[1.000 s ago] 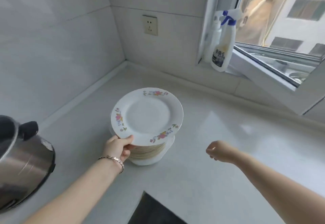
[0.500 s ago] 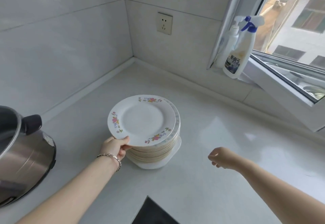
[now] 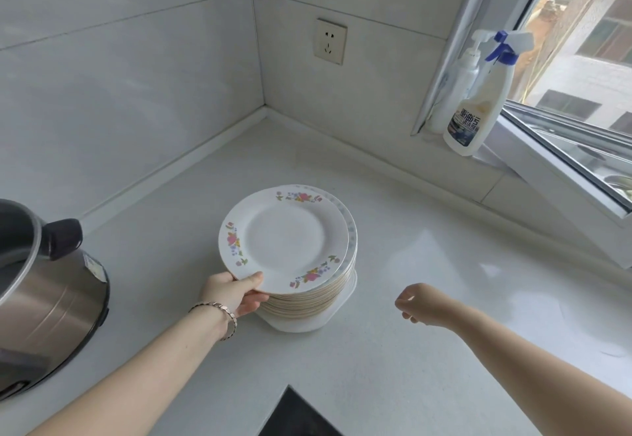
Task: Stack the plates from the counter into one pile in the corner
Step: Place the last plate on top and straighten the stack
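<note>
Pinching the near-left rim of the top plate (image 3: 284,240), the left hand (image 3: 236,293) has its thumb laid on the upper face and its fingers tucked underneath. My reading is that an edge grip like this lets the plate go down flat and be nudged sideways without trapping the fingers.

The plate lies on, or just above, the pile (image 3: 309,300); I cannot tell whether its full weight is down. It sits off-centre, shifted toward the gripping hand, so the blue-patterned rim (image 3: 350,227) of the plate beneath shows as a crescent on the far-right side. It probably needs squaring up.

The pile rests on a white squarish dish (image 3: 307,324) (its corners poke out past the round plates), which stands on the desk (image 3: 427,367).

The right hand (image 3: 415,302) holds nothing. Its fingers are loosely curled and it hovers over the desk to the right of the pile, apart from it. It is likely kept free to steady the stack.

The pile stands well out from the wall corner (image 3: 265,110), with desk surface between them. The left hand touches the pile's near-left side and the right hand is near but clear.

A steel pot (image 3: 44,298) sits at the left edge, beside the left forearm. A spray bottle (image 3: 478,110) stands on the window sill, well apart from the pile.
</note>
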Demonstrator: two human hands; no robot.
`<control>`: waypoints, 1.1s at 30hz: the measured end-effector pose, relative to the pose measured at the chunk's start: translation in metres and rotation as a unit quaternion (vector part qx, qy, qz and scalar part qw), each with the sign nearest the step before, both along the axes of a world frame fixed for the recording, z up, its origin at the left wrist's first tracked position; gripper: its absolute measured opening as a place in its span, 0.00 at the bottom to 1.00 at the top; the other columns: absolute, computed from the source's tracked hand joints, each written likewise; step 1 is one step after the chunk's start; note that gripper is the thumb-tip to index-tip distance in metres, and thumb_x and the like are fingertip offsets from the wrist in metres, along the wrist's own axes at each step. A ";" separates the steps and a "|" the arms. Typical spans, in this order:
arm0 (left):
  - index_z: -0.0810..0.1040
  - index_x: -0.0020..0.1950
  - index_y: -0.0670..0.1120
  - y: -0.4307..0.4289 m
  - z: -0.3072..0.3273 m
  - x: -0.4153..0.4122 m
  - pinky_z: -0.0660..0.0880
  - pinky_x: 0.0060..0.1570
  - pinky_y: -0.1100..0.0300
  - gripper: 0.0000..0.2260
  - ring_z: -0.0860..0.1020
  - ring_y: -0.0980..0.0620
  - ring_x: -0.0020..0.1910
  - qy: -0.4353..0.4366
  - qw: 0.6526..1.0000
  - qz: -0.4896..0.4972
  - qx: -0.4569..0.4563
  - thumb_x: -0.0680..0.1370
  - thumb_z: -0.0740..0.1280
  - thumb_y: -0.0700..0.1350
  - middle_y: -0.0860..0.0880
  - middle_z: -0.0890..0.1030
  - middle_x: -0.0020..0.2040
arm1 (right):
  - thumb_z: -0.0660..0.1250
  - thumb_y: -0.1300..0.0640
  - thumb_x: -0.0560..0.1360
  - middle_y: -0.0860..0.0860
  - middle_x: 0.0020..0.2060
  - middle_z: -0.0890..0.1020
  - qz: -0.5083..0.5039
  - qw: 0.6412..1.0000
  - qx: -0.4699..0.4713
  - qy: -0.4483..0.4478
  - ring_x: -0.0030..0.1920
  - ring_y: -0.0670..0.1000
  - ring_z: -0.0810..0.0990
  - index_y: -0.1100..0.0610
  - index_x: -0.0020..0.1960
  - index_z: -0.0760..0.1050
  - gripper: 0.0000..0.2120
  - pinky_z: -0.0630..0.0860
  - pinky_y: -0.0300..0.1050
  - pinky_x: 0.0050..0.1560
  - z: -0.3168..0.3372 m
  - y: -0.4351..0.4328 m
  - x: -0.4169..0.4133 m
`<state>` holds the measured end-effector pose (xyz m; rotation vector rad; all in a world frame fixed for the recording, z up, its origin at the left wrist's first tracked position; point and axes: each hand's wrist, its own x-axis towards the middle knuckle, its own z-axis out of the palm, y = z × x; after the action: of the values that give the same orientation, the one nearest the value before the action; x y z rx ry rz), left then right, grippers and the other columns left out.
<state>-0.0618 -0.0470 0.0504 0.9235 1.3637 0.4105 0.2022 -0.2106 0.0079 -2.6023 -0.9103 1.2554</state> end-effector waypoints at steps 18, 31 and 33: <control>0.73 0.29 0.45 -0.025 0.016 0.016 0.71 0.32 0.64 0.23 0.72 0.55 0.21 0.317 0.849 -0.315 0.281 0.79 0.55 0.56 0.50 0.76 0.22 | 0.58 0.57 0.76 0.52 0.41 0.78 0.000 1.000 -0.025 0.004 0.41 0.50 0.75 0.67 0.59 0.75 0.18 0.67 0.37 0.34 -0.011 -0.005 -0.011; 0.67 0.36 0.50 -0.129 -0.022 0.157 0.68 0.32 0.65 0.09 0.76 0.57 0.30 0.177 0.754 -0.616 0.145 0.76 0.56 0.45 0.54 0.77 0.32 | 0.58 0.56 0.76 0.46 0.35 0.77 -0.172 0.985 -0.007 0.015 0.42 0.51 0.77 0.57 0.49 0.74 0.08 0.70 0.40 0.41 -0.018 -0.153 0.026; 0.67 0.36 0.50 -0.157 -0.023 0.186 0.68 0.32 0.65 0.09 0.76 0.57 0.30 0.165 0.733 -0.644 0.142 0.77 0.56 0.44 0.54 0.77 0.32 | 0.58 0.56 0.76 0.45 0.34 0.77 -0.220 0.975 -0.002 0.009 0.42 0.51 0.77 0.56 0.48 0.74 0.07 0.71 0.40 0.42 -0.018 -0.194 0.040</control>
<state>0.1245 -0.2042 0.0274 2.0130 0.6500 -0.6802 0.2423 -0.4049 -0.0104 -2.5878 -0.2958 1.1484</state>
